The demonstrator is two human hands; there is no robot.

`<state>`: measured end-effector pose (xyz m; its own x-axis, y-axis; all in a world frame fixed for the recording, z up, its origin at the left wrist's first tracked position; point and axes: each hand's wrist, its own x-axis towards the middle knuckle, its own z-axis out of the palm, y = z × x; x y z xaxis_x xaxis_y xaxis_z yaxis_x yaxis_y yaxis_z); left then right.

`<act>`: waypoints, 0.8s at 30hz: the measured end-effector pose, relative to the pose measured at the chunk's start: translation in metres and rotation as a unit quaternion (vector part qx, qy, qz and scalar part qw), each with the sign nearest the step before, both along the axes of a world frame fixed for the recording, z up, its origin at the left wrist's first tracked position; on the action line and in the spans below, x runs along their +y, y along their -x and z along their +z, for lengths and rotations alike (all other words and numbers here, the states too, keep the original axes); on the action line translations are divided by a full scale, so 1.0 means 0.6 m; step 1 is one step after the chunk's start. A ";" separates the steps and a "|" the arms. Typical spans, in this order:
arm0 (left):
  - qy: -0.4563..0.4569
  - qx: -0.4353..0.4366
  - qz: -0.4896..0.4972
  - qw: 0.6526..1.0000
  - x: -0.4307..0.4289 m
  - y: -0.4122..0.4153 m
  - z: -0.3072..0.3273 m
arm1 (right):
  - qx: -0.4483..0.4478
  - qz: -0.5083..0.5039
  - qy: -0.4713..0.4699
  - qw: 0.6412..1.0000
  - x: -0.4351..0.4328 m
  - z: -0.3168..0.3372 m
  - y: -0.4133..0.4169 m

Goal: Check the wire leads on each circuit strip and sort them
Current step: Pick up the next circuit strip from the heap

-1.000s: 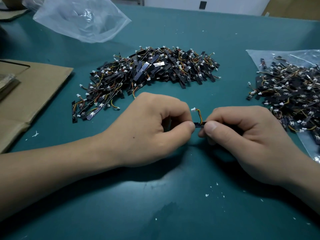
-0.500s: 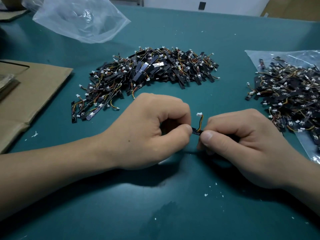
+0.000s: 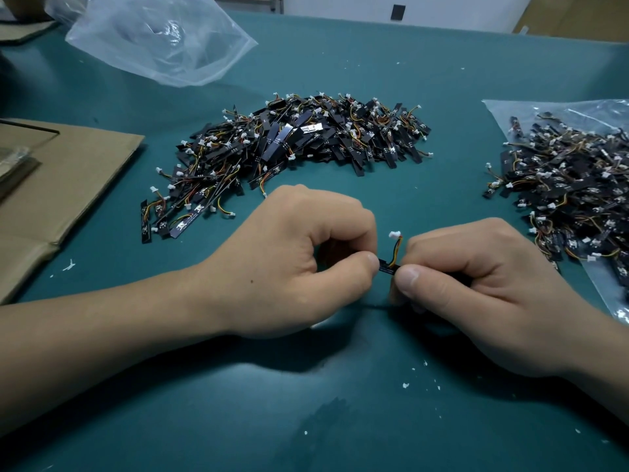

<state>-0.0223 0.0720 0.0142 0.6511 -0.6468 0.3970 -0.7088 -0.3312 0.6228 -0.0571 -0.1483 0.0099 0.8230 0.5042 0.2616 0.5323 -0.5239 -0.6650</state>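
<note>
step: inspecting wire leads [image 3: 394, 250] | circuit strip [image 3: 386, 267] being held at counter [image 3: 238, 420] centre, left hand [image 3: 289, 264] and right hand [image 3: 476, 291] fingers clamping its ends | next: judging the leads, then dropping it onto the 12 o'clock heap [image 3: 306, 144] or possibly the 3 o'clock bag pile [image 3: 571, 189]

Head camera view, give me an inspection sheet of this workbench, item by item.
Surface: green table, dotted with white flecks.
Job's things: one circuit strip between both hands, its wire lead sticking up; loose pile mid-table; second pile on a flat bag at right.
Clutter: crumpled clear bag far left; cardboard at left.
Hands: left hand pinches one end of the strip, right hand grips the other.
Cables: nothing seen beyond the strips' short leads.
Surroundings: pale wall behind the table.
</note>
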 end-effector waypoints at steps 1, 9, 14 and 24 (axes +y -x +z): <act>-0.002 0.001 0.002 1.000 0.000 0.000 0.000 | 0.000 0.001 0.008 1.000 0.000 -0.001 0.000; -0.006 -0.018 -0.008 1.000 -0.002 0.001 -0.002 | 0.001 0.001 -0.001 1.000 -0.002 -0.004 0.002; -0.006 -0.027 -0.011 1.000 -0.001 0.001 -0.003 | 0.001 0.004 0.001 1.000 -0.005 -0.005 0.002; -0.019 -0.033 0.007 0.999 -0.001 -0.002 -0.008 | 0.011 0.042 0.002 0.999 -0.007 -0.003 0.003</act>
<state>-0.0214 0.0712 0.0096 0.6328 -0.6538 0.4149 -0.7437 -0.3638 0.5609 -0.0586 -0.1523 0.0080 0.7835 0.5729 0.2408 0.5593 -0.4812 -0.6750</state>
